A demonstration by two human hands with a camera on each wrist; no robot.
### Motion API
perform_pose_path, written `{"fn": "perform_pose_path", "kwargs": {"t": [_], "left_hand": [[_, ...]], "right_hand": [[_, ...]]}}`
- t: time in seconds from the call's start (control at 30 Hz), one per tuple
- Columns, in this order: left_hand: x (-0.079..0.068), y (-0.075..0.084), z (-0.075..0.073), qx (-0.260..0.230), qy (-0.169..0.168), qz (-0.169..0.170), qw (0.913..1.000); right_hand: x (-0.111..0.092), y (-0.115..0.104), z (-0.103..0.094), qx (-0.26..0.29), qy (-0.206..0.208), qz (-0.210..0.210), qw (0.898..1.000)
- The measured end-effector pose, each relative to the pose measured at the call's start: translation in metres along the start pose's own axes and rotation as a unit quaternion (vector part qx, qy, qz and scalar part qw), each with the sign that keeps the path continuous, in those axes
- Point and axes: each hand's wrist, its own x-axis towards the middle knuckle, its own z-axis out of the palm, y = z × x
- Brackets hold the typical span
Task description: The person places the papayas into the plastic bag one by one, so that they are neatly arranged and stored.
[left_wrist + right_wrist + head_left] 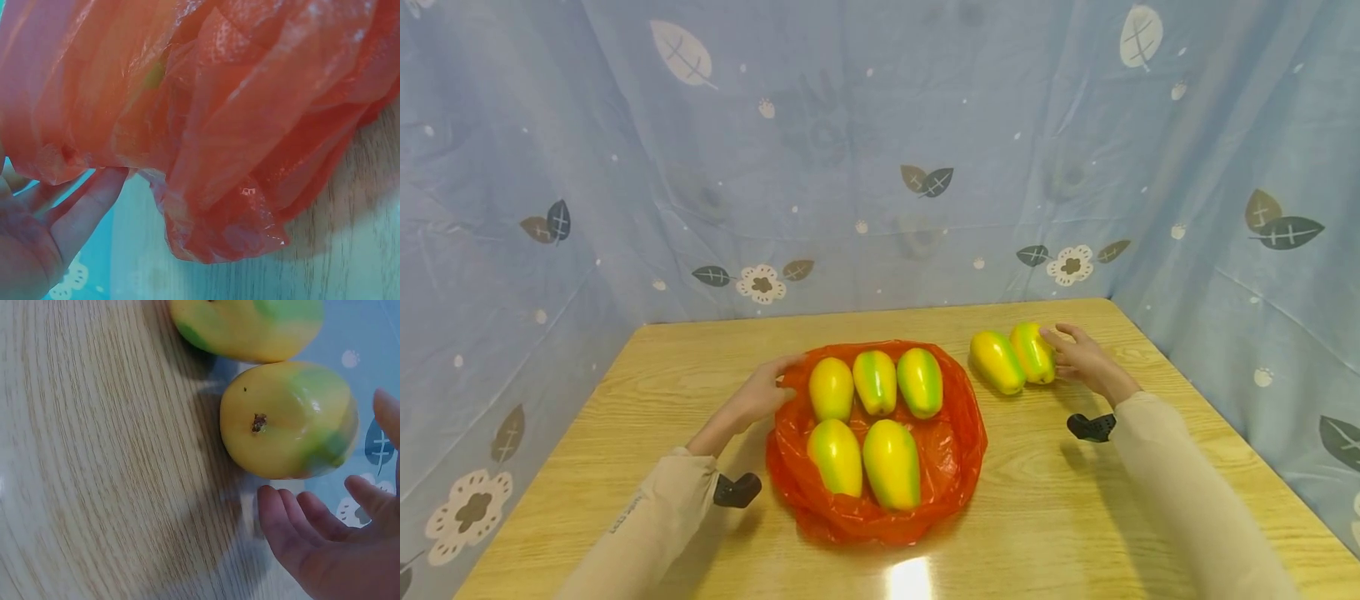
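A red plastic bag (951, 454) lies spread wide, with several yellow-green papayas (891, 465) in it. At its left rim, my left hand (760, 392) touches the plastic with thumb and fingers spread apart; folds of red plastic (237, 125) hide some fingertips in the left wrist view. Two more papayas lie side by side to the bag's right: a left one (997, 362) and a right one (1032, 353). My right hand (1086, 362) is beside the right one, thumb and fingers spread around its outer side. In the right wrist view, fingertips (270, 495) come close to that papaya (287, 422).
A wooden table (1037, 517) bears everything. Blue patterned curtains (850, 125) hang behind it and along both sides. A black device (737, 490) sits at the left wrist, and another black device (1090, 427) at the right wrist.
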Motion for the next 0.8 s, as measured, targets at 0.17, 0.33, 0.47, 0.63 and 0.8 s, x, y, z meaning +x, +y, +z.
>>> {"fn": "perform_pose_path", "kwargs": {"t": [0.17, 0.33, 0.47, 0.63, 0.8], "left_hand": [[0.000, -0.001, 0.001, -0.005, -0.001, -0.003, 1.0000], [-0.001, -0.001, 0.001, 0.004, 0.001, -0.004, 1.0000], [0.000, 0.000, 0.002, 0.012, 0.005, 0.002, 0.9999], [0.001, 0.001, 0.001, 0.014, 0.006, 0.002, 0.9999], [0.002, 0.001, 0.001, 0.012, -0.003, -0.001, 0.9999]], "right_hand": [[0.003, 0.003, 0.002, -0.004, -0.028, 0.011, 1.000], [0.002, 0.004, 0.000, 0.015, -0.032, 0.015, 0.999], [-0.003, -0.002, -0.005, 0.077, -0.015, 0.001, 0.997], [-0.011, -0.020, -0.007, 0.123, -0.007, -0.024, 0.992], [-0.026, -0.037, 0.004, 0.143, -0.016, -0.040, 0.989]]}}
